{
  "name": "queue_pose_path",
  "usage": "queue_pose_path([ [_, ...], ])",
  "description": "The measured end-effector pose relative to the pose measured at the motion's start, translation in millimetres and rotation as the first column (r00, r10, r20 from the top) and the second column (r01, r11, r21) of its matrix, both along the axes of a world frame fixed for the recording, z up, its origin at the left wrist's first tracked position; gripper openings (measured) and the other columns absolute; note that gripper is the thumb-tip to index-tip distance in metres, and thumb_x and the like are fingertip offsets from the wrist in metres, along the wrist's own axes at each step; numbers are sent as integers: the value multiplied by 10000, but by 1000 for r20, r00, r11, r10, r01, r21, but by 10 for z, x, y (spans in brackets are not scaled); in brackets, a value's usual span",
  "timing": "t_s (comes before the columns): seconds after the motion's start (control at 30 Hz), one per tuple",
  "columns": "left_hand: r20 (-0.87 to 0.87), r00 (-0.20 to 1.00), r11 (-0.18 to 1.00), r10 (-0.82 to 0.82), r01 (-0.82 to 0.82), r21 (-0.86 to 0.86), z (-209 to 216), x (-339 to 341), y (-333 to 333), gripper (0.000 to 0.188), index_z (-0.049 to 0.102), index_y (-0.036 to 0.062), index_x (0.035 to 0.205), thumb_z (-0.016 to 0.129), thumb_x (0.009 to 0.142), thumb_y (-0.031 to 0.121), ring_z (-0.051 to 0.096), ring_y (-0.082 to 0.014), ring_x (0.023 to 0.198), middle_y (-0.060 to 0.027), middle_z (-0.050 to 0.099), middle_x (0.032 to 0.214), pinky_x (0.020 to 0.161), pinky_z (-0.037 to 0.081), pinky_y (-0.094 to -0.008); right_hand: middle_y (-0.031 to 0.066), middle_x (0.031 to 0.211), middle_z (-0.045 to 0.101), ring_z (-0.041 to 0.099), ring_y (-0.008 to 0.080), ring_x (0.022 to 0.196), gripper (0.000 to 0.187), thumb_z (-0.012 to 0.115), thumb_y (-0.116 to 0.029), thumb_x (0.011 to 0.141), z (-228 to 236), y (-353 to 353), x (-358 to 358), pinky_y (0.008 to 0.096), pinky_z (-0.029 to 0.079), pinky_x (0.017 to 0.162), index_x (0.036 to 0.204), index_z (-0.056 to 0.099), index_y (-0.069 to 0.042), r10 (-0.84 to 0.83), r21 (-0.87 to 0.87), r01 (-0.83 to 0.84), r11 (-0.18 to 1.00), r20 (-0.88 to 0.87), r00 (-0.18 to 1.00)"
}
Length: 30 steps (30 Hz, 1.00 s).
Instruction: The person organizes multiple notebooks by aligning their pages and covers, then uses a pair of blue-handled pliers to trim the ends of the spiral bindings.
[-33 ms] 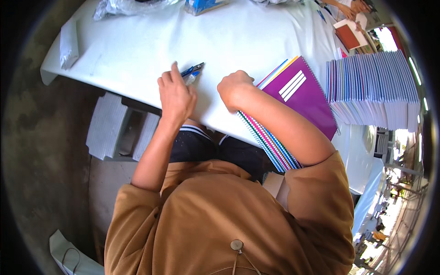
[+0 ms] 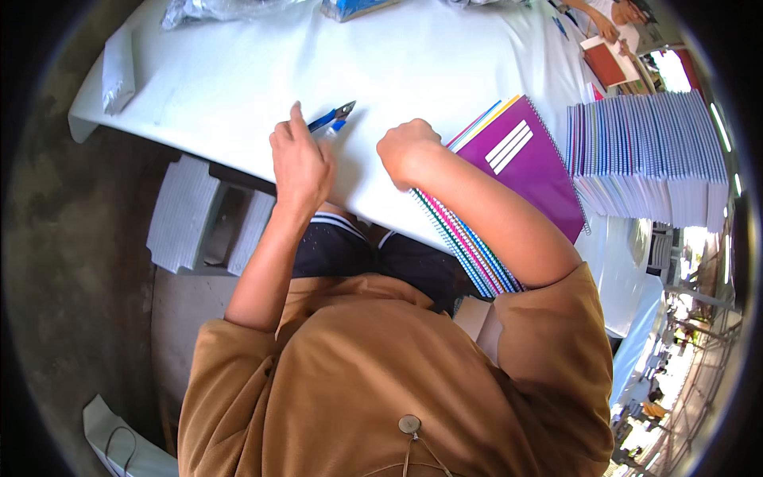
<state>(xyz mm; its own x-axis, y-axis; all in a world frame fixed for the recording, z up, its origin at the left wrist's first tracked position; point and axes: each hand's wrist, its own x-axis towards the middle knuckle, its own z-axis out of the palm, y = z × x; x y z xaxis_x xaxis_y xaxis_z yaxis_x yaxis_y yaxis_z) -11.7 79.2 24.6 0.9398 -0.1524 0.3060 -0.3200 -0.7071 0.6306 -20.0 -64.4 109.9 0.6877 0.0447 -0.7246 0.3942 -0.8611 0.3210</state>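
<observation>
My left hand (image 2: 303, 163) is closed around a pair of blue-handled cutting pliers (image 2: 334, 117), its index finger stretched forward. The dark jaws point away to the right, over the white tabletop, and a bright blue part shows below them. My right hand (image 2: 408, 149) is curled into a fist at the left side of a notebook stack; whether anything is inside it is hidden. On top of that stack lies a purple spiral notebook (image 2: 520, 171) with white label bars. Below it, the coloured spiral bindings (image 2: 469, 246) of several more notebooks stick out under my right forearm.
A tall stack of spiral notebooks (image 2: 648, 159) stands to the right. A white roll (image 2: 119, 75) lies at the table's left end, with clear plastic (image 2: 214, 9) and a blue box (image 2: 354, 8) at the far edge. Another person's hand (image 2: 608, 30) works at upper right.
My left hand and the pliers have shifted slightly up and left, and the pliers have turned a little. My right hand and the notebooks have barely moved.
</observation>
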Motion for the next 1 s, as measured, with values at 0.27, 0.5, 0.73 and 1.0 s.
queue_pose_path([
  [0.27,42,999,950,20,-32,310,4,-165,15,498,498,16,1200,529,881,397,493,-309,963,-137,525,991,847,368,-440,168,893,665,648,285,860,184,617,-91,693,-16,-53,82,381,508,727,845,687,-14,-35,186,41,982,-33,999],
  [0.5,-18,999,896,-42,45,443,-19,-228,-44,595,448,-2,1256,581,842,403,483,-335,1006,-193,489,1110,853,400,-388,178,885,664,647,307,845,240,692,-167,702,5,-93,117,379,509,733,870,683,5,-79,237,86,968,-39,996],
  [0.73,-521,383,284,-763,-526,-802,254,-636,2,290,503,14,1018,394,920,263,545,-170,742,-82,558,829,672,462,-303,165,902,667,647,295,871,297,732,-250,696,46,-120,24,380,510,753,872,683,-15,-110,298,106,949,0,994],
  [1.0,-153,29,63,-988,-823,-565,45,-1190,-249,381,509,20,1142,442,863,270,591,-301,954,-161,590,1000,911,435,-528,167,880,669,656,289,846,233,701,-198,728,-49,-97,-6,380,516,730,872,684,-16,-92,318,54,946,106,990],
])
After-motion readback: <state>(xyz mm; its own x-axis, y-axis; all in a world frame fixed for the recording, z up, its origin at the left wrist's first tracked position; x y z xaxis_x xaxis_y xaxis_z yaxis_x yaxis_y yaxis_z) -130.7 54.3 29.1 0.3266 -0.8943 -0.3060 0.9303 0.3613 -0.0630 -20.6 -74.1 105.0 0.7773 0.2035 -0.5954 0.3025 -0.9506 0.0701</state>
